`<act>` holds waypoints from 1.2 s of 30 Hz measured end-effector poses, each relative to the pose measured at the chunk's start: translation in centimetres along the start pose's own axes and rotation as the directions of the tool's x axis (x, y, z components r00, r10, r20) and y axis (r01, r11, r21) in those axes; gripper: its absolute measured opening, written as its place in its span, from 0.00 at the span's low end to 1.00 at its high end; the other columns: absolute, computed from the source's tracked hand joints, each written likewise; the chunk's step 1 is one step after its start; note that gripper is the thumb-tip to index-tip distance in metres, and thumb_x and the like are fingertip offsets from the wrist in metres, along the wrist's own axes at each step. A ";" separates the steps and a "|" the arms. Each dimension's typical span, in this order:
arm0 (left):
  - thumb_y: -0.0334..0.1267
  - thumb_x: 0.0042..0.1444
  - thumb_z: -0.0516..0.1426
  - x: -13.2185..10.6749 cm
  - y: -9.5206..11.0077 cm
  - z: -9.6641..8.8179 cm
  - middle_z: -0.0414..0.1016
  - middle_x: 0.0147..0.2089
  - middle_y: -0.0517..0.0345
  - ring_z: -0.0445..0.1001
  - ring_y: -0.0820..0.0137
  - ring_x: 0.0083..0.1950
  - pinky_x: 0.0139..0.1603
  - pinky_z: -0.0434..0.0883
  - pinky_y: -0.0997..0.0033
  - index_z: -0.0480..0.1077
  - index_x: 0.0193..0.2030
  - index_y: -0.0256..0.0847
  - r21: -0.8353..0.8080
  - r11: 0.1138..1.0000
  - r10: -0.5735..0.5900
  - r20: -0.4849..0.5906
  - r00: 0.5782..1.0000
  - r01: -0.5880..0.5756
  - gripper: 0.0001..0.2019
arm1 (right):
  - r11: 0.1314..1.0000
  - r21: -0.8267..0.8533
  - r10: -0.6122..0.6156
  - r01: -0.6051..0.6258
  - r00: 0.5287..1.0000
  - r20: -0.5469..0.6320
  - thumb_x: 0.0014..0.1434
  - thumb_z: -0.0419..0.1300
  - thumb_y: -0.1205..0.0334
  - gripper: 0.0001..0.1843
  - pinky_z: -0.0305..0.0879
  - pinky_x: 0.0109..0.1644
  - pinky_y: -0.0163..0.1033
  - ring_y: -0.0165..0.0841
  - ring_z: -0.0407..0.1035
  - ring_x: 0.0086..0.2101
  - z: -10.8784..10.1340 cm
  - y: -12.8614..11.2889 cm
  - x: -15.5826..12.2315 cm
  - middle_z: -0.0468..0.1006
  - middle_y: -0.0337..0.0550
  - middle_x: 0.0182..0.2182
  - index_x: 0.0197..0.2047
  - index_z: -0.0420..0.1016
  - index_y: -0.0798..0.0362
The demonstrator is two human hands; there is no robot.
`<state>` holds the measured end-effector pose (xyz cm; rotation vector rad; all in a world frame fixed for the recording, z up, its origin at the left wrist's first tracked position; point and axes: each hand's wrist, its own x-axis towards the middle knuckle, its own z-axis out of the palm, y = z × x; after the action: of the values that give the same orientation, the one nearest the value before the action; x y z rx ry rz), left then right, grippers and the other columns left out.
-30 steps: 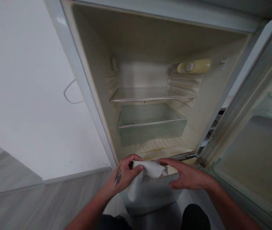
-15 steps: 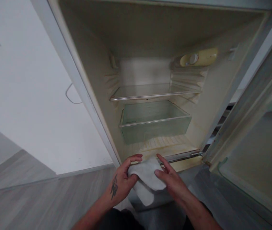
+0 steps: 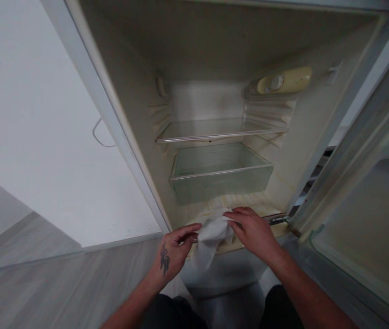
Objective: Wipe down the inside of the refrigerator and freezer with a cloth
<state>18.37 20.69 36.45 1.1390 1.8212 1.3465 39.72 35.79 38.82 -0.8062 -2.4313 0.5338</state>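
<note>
A small fridge stands open in front of me, with a glass shelf and a clear drawer inside. My right hand grips a white cloth at the fridge's front bottom edge. The cloth hangs down from that hand. My left hand, with a tattoo on its back, is just left of the cloth, fingers curled loosely and pinching its lower side.
The fridge door stands open on the right. A yellowed thermostat knob sits at the upper right inside. A white wall and grey wood floor lie to the left. My dark-clad knees show at the bottom.
My right hand has closed on the cloth and carried it up to the fridge's bottom edge. My left hand has slipped from under the cloth to its left side.
</note>
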 end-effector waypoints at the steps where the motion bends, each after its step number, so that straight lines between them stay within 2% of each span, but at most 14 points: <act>1: 0.48 0.53 0.61 0.2 -0.4 0.4 0.83 0.51 0.48 0.81 0.59 0.50 0.62 0.74 0.50 0.76 0.56 0.43 -0.048 0.998 -0.031 -0.004 1.000 0.030 0.24 | 0.997 0.073 -0.009 0.010 1.000 -0.008 0.68 0.55 0.58 0.19 0.69 0.57 0.51 0.45 0.73 0.53 -0.2 -0.1 0.3 0.81 0.47 0.51 0.56 0.82 0.45; 4: 0.52 0.52 0.64 0.3 -1.4 2.1 0.73 0.66 0.44 0.78 0.57 0.58 0.61 0.74 0.52 0.67 0.65 0.44 -0.304 0.947 -0.082 0.077 0.994 0.101 0.35 | 0.912 0.410 0.007 -0.006 1.000 0.000 0.67 0.55 0.56 0.19 0.67 0.60 0.44 0.38 0.75 0.51 -0.5 -0.5 1.5 0.82 0.45 0.51 0.55 0.82 0.49; 6: 0.55 0.54 0.63 -0.1 -1.7 3.5 0.69 0.70 0.45 0.74 0.56 0.63 0.63 0.72 0.54 0.66 0.66 0.45 -0.438 0.889 -0.063 0.174 0.983 0.135 0.34 | 0.836 0.547 0.039 -0.041 0.999 0.015 0.65 0.57 0.54 0.19 0.66 0.60 0.42 0.36 0.75 0.52 -0.5 -0.8 2.4 0.82 0.43 0.51 0.53 0.82 0.49; 11: 0.56 0.54 0.63 -1.2 -0.2 5.7 0.81 0.54 0.46 0.76 0.61 0.54 0.62 0.68 0.60 0.76 0.53 0.38 -0.567 0.803 0.036 0.357 0.933 0.186 0.27 | 0.658 0.726 0.213 -0.199 0.974 0.073 0.55 0.64 0.54 0.24 0.66 0.43 0.37 0.33 0.73 0.38 -1.0 -0.8 4.3 0.83 0.41 0.43 0.55 0.81 0.50; 14: 0.53 0.49 0.68 -1.0 1.1 5.5 0.80 0.40 0.55 0.75 0.70 0.42 0.52 0.69 0.70 0.76 0.41 0.39 -0.580 0.787 -0.012 0.328 0.945 0.211 0.21 | 0.442 0.817 0.309 -0.371 0.918 0.250 0.51 0.68 0.54 0.27 0.60 0.34 0.34 0.30 0.69 0.30 -1.1 0.0 4.7 0.80 0.38 0.34 0.55 0.80 0.49; 17: 0.51 0.48 0.70 -0.3 1.4 4.8 0.72 0.30 0.64 0.67 0.78 0.31 0.36 0.63 0.76 0.72 0.35 0.39 -0.564 0.786 -0.098 0.289 0.952 0.252 0.19 | 0.124 0.879 0.358 -0.461 0.847 0.394 0.52 0.70 0.49 0.31 0.64 0.34 0.35 0.32 0.71 0.31 -0.2 0.6 4.2 0.79 0.38 0.35 0.59 0.74 0.47; 20: 0.52 0.51 0.68 0.6 1.3 4.1 0.69 0.29 0.67 0.64 0.80 0.28 0.31 0.59 0.78 0.69 0.38 0.42 -0.563 0.782 -0.150 0.249 0.957 0.269 0.19 | -0.193 0.875 0.360 -0.443 0.798 0.483 0.58 0.62 0.35 0.37 0.71 0.41 0.43 0.39 0.77 0.37 2.0 0.2 2.5 0.81 0.43 0.41 0.64 0.64 0.44; 22: 0.53 0.50 0.68 1.1 1.2 3.6 0.71 0.32 0.66 0.67 0.80 0.31 0.34 0.62 0.79 0.69 0.40 0.42 -0.577 0.776 -0.161 0.207 0.965 0.253 0.20 | -0.277 0.827 0.281 -0.490 0.781 0.557 0.58 0.62 0.36 0.40 0.73 0.45 0.45 0.42 0.78 0.42 4.0 -0.3 1.1 0.81 0.47 0.44 0.67 0.61 0.47; 25: 0.56 0.50 0.66 1.1 1.1 3.2 0.74 0.34 0.64 0.70 0.78 0.34 0.38 0.66 0.78 0.70 0.42 0.42 -0.581 0.772 -0.178 0.192 0.965 0.258 0.23 | -0.176 0.845 0.316 -0.505 0.784 0.534 0.55 0.70 0.50 0.45 0.73 0.48 0.43 0.40 0.78 0.43 6.2 -0.4 -0.4 0.82 0.47 0.46 0.71 0.58 0.48; 27: 0.62 0.53 0.62 0.9 0.9 2.9 0.76 0.34 0.60 0.72 0.74 0.34 0.38 0.69 0.74 0.72 0.43 0.41 -0.517 0.797 -0.205 0.255 0.945 0.313 0.25 | 0.058 0.912 0.412 -0.407 0.842 0.349 0.53 0.70 0.51 0.46 0.73 0.53 0.44 0.39 0.78 0.47 6.7 0.1 -0.5 0.81 0.46 0.52 0.72 0.60 0.44; 29: 0.64 0.53 0.60 0.8 0.4 2.9 0.76 0.32 0.57 0.73 0.72 0.32 0.36 0.69 0.72 0.74 0.40 0.39 -0.399 0.853 -0.216 0.320 0.922 0.338 0.27 | 0.374 0.873 0.354 -0.312 0.918 0.176 0.55 0.69 0.48 0.36 0.69 0.61 0.49 0.42 0.74 0.54 6.2 0.8 0.1 0.78 0.45 0.57 0.66 0.71 0.43; 31: 0.64 0.50 0.63 1.0 -0.1 2.9 0.76 0.30 0.58 0.72 0.72 0.32 0.36 0.70 0.72 0.75 0.35 0.37 -0.324 0.895 -0.200 0.320 0.926 0.306 0.27 | 0.588 0.772 0.268 -0.241 0.959 0.094 0.57 0.66 0.44 0.26 0.63 0.67 0.52 0.44 0.72 0.58 5.3 1.4 0.8 0.78 0.46 0.57 0.56 0.80 0.45; 34: 0.62 0.49 0.64 1.9 -0.3 3.0 0.77 0.31 0.59 0.73 0.72 0.34 0.39 0.72 0.71 0.77 0.36 0.39 -0.354 0.917 -0.126 0.180 0.976 0.184 0.25 | 0.688 0.695 0.225 -0.208 0.972 0.068 0.59 0.64 0.41 0.27 0.66 0.64 0.53 0.45 0.74 0.55 4.1 1.6 1.5 0.80 0.48 0.54 0.56 0.81 0.47; 36: 0.60 0.52 0.63 2.3 0.1 2.9 0.80 0.34 0.59 0.74 0.71 0.36 0.40 0.72 0.72 0.79 0.42 0.41 -0.347 0.934 -0.059 0.078 0.995 0.083 0.24 | 0.764 0.622 0.098 -0.172 0.984 0.152 0.53 0.70 0.45 0.31 0.71 0.57 0.50 0.44 0.75 0.51 3.2 1.4 1.4 0.81 0.48 0.53 0.58 0.79 0.47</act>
<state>19.82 23.99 35.73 0.9072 1.4835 1.4978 37.45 37.09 36.06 -0.6584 -2.0604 1.3977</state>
